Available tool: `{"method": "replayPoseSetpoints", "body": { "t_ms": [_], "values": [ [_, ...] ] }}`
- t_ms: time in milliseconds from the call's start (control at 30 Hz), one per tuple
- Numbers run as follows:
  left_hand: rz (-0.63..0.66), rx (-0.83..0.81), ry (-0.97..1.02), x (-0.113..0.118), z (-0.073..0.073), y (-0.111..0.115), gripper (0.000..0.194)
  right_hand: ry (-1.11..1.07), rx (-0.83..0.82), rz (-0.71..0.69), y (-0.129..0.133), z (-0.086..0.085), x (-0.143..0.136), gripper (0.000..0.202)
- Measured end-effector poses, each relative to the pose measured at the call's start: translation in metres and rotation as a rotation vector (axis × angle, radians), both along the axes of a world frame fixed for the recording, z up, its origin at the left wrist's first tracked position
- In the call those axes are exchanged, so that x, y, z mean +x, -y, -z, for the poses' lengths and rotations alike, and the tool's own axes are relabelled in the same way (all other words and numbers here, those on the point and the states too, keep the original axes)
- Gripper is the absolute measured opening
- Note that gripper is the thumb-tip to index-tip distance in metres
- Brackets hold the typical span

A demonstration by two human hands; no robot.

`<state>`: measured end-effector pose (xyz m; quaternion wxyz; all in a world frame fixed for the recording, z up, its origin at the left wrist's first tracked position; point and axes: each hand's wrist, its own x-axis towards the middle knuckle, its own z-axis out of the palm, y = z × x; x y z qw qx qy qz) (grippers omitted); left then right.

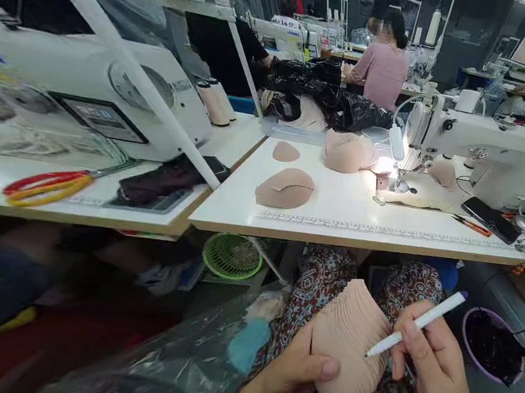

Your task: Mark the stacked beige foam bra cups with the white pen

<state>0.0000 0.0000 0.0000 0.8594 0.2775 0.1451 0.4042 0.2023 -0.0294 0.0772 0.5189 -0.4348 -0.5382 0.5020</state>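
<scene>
A fanned stack of beige fabric pieces (351,344) lies over my lap, with my left hand (300,369) closed on its left side, thumb on top. My right hand (434,362) grips a white marker pen (417,324) with a purple end. The pen's dark tip is at the surface of the top piece; whether it touches is too small to tell. Beyond the hands, two flat beige pieces, a small one (286,152) and a larger seamed one (285,188), rest on the white table (328,228).
A sewing machine (510,145) stands at the right, with beige cups (346,152), orange snips (471,225) and a black phone (491,219) near it. Another machine (133,92) and red-yellow scissors (48,186) are left. A green basket (232,256) sits below; a person in pink (383,72) sits behind.
</scene>
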Motion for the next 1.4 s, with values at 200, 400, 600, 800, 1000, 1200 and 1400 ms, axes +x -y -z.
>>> {"method": "replayPoseSetpoints", "body": {
  "t_ms": [200, 400, 600, 800, 1000, 1200, 1400],
  "values": [
    [-0.004, 0.002, -0.006, 0.005, -0.006, 0.000, 0.113, -0.005, -0.009, -0.017, 0.002, 0.001, -0.001, 0.026],
    [-0.002, 0.012, -0.019, 0.005, -0.009, -0.001, 0.100, 0.024, 0.012, -0.028, 0.001, -0.001, -0.003, 0.028],
    [-0.001, 0.026, -0.024, 0.004, -0.007, 0.000, 0.096, 0.009, 0.008, -0.029, 0.001, 0.001, -0.004, 0.027],
    [0.027, 0.036, -0.031, 0.003, -0.008, 0.000, 0.098, 0.038, 0.002, -0.073, 0.001, -0.001, -0.008, 0.027],
    [0.043, 0.062, -0.029, 0.003, -0.005, 0.000, 0.101, 0.069, -0.015, -0.083, 0.000, -0.005, -0.010, 0.029],
    [0.009, 0.031, -0.028, 0.003, -0.008, 0.000, 0.104, 0.026, -0.002, -0.037, -0.001, -0.005, -0.003, 0.027],
    [0.006, 0.033, -0.021, 0.003, -0.011, -0.001, 0.095, 0.078, -0.004, -0.020, 0.000, -0.003, 0.001, 0.029]
  ]
}}
